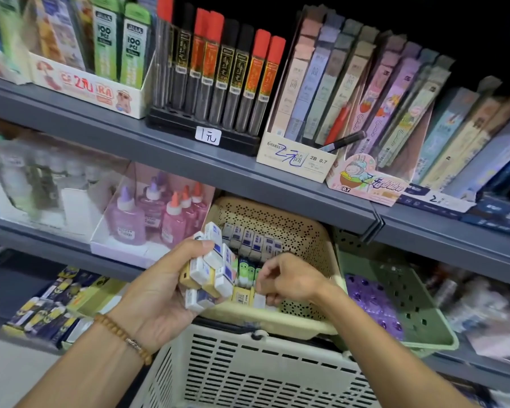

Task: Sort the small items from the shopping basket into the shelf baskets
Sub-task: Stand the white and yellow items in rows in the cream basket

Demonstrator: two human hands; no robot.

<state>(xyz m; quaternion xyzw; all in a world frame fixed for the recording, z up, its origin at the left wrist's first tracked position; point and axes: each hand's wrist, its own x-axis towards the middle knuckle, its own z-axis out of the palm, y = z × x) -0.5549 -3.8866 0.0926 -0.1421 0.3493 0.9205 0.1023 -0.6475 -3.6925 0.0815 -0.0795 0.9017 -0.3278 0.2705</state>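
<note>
The left hand clutched a stack of erasers over the beige shelf basket; the right hand pinched one white eraser near its front rim. Best seated upright beside matching rows, one at a time.

A white price tag on the black tube rack, at the front edge of the upper shelf, is showing "1元". The green packs at the shelf's left end are reading "100 PCS". The cream box beside the rack is carrying "2B 0.7". The pink box next to it is showing "0.7". The print on the small erasers is too blurred to read.
</note>
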